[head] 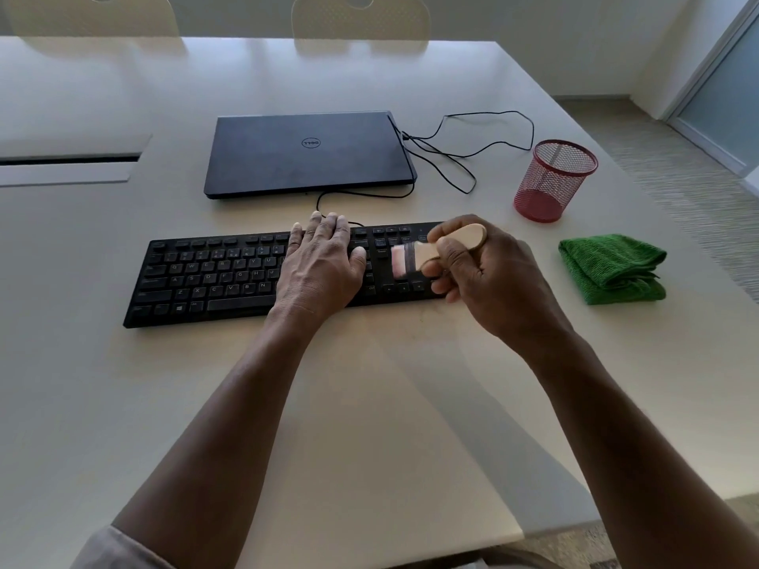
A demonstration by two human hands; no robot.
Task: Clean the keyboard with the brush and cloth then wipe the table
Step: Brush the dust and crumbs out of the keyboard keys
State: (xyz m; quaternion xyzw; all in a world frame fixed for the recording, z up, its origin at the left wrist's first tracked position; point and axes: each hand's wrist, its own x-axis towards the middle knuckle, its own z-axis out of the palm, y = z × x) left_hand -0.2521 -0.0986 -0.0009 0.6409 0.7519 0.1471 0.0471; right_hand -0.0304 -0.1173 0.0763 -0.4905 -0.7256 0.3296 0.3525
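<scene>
A black keyboard [213,277] lies across the middle of the white table [369,404]. My left hand [320,264] rests flat on its right-centre keys, fingers spread, holding nothing. My right hand [488,277] grips a small wooden-handled brush [435,250] over the keyboard's right end. The brush's pale bristles are blurred and point left, down onto the keys near the arrow cluster. A folded green cloth [612,269] lies on the table to the right of the keyboard, apart from both hands.
A closed dark laptop [308,154] sits behind the keyboard, with a black cable [464,154] looping to its right. A red mesh cup [552,180] stands at the right. The table's right edge runs close to the cloth. Two chairs stand at the far side.
</scene>
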